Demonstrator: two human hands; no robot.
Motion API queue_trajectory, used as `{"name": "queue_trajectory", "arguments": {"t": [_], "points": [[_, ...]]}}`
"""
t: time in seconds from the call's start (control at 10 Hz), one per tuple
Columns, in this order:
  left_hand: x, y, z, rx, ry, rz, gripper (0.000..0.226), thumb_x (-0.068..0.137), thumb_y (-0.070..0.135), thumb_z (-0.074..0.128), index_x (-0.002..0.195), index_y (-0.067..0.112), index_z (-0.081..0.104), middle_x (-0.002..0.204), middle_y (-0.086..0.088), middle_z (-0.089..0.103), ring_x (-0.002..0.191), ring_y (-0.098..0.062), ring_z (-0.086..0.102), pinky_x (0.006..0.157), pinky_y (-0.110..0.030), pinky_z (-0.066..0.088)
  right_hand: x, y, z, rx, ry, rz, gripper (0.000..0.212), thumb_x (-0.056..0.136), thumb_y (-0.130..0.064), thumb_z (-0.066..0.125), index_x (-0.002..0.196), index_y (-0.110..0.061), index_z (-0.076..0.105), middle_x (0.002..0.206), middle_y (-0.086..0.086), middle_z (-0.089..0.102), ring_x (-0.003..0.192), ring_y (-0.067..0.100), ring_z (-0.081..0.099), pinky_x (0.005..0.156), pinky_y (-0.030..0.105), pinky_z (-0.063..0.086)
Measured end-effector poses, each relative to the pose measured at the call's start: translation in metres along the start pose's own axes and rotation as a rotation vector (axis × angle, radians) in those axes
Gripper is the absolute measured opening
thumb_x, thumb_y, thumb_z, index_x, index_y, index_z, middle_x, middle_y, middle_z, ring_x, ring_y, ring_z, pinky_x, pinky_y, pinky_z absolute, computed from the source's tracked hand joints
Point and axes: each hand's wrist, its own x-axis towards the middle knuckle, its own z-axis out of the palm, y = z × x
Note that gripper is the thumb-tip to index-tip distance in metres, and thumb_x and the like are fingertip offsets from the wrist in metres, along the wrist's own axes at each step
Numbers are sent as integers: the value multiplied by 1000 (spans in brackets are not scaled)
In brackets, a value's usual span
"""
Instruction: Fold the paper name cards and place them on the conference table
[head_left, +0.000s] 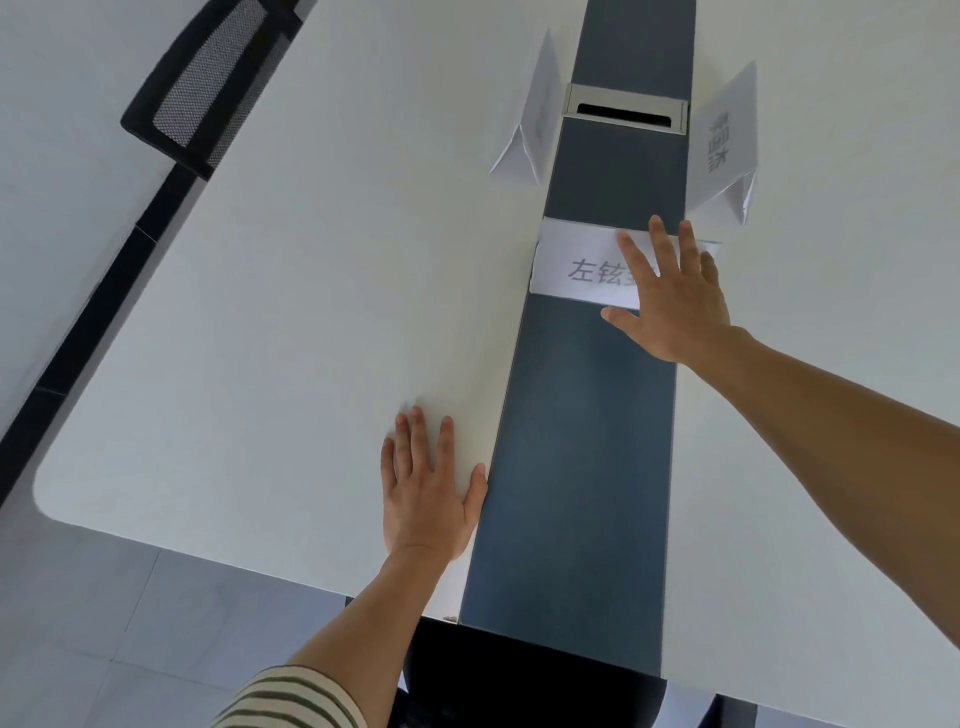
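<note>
Left hand (426, 493): flat on the white table (260, 312), fingers straight, holding nothing.
Right hand (670, 296): fingers spread straight, pressing on the front name card (576, 270).
Front name card: lies across the table's dark centre strip (576, 441).
Other name cards: left card (530, 119) and right card (727, 140) stand beside the cable slot (626, 109).

The left hand (428, 499) lies flat, fingers spread, on the white tabletop (260, 312), just beside its dark blue centre strip (582, 441). The right hand (675, 301), fingers straight, covers the right part of a printed name card (576, 267) set across that strip. Farther off, a left folded card (527, 119) and a right folded card (727, 140) stand either side of a metal cable slot (626, 109) (print on both is too blurred to read).
</note>
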Motion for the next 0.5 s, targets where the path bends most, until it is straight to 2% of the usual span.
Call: {"name": "queue_trajectory", "arguments": {"t": [0.1,0.2,0.3,0.4,0.5], "points": [[0,-1,1,2,9,3,71,92,58,24,148,15,30,158,-20,20,147,-35,15,117,-44,6,-14,-7,-11,38,28,26,87,85,-57,53,152,-25,7,162,13,1,148,39,0,116,57,15],[-1,-2,0,-9,-4,8,72,92,58,21,150,16,23,160,-19,14,148,-34,9,120,-45,6,-48,-20,-30,215,135,51,73,90,-47,54,150,-21,21,161,11,14,148,34,13,115,52,21],[-3,-1,-3,-15,-42,11,72,93,58,19,152,17,17,161,-18,9,149,-34,4,121,-45,5,-96,-24,-64,479,252,106,54,92,-36,56,141,-17,41,149,7,43,134,29,41,109,45,35],[-5,-5,-14,-29,-85,15,70,94,57,21,152,17,18,161,-19,8,149,-34,5,121,-44,6,-146,-19,-122,782,415,178,34,90,-29,61,122,-16,61,121,4,68,108,20,63,94,33,51],[-8,-11,-30,-74,-196,101,61,96,48,32,149,19,25,161,-14,10,149,-30,7,120,-41,12,-191,-5,-198,1143,593,124,12,87,-33,64,96,-30,69,84,-7,74,84,18,71,76,28,55]]}}
